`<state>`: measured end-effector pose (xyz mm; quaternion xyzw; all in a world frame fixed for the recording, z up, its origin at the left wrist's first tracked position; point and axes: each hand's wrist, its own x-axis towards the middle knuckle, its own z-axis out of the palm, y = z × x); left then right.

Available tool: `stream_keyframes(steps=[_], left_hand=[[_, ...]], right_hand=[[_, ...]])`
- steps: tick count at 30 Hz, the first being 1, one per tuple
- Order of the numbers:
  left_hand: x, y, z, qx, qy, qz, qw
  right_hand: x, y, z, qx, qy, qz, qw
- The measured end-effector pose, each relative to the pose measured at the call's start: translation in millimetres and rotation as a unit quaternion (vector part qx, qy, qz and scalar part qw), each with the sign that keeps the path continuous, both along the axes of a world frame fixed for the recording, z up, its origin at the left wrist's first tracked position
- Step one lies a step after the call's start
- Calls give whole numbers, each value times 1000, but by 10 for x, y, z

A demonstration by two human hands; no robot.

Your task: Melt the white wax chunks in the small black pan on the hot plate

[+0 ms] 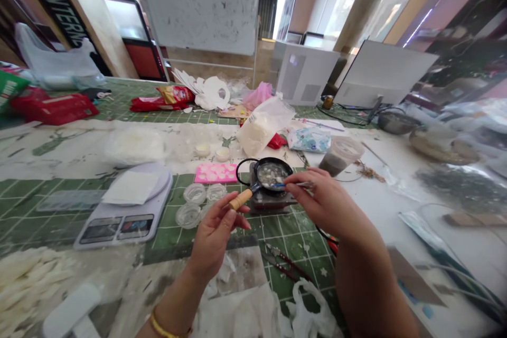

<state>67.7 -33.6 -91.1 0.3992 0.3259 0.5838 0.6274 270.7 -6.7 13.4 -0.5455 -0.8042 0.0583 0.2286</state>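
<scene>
My left hand (216, 232) is closed on the wooden handle (240, 199) of a small black pan (272, 174), which sits on a little dark burner (271, 202). The pan holds pale, partly melted pieces. My right hand (322, 202) pinches a thin stirring stick (293, 185) whose tip reaches into the pan from the right. A pink mould (216, 173) lies just left of the pan, with three small clear lidded cups (195, 193) in front of it.
A white kitchen scale (124, 206) with a paper sheet sits at left on the green cutting mat (295, 232). A bag of white granules (261, 125), a plastic cup of dark powder (339, 156), tissues, wrappers and plastic bags crowd the table. Pliers (283, 263) lie near my right forearm.
</scene>
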Motion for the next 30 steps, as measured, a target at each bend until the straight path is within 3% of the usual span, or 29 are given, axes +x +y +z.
stream_keyframes(steps=[2, 6, 11, 16, 18, 21, 23, 27, 30], left_hand=[[2, 3, -5, 2, 1, 4, 1000], [-1, 2, 0, 8, 5, -3, 1000], [-8, 0, 7, 10, 4, -6, 1000], [-7, 9, 3, 13, 9, -4, 1000], [-6, 12, 0, 13, 6, -8, 1000], [-8, 12, -4, 14, 4, -4, 1000], [-12, 10, -7, 14, 4, -2, 1000], [-13, 8, -9, 13, 7, -8, 1000], [-9, 8, -8, 14, 1, -9, 1000]], right_hand=[[-15, 17, -13, -5, 11, 5, 1000], [19, 64, -18, 0, -8, -79, 997], [30, 57, -9, -23, 18, 1, 1000], [106, 113, -10, -22, 2, -101, 995], [132, 92, 9, -34, 10, -89, 995], [115, 73, 13, -57, 30, -15, 998], [108, 90, 0, -55, 37, -30, 997], [155, 95, 5, -37, 38, -123, 991], [143, 71, 3, -59, 68, -76, 993]])
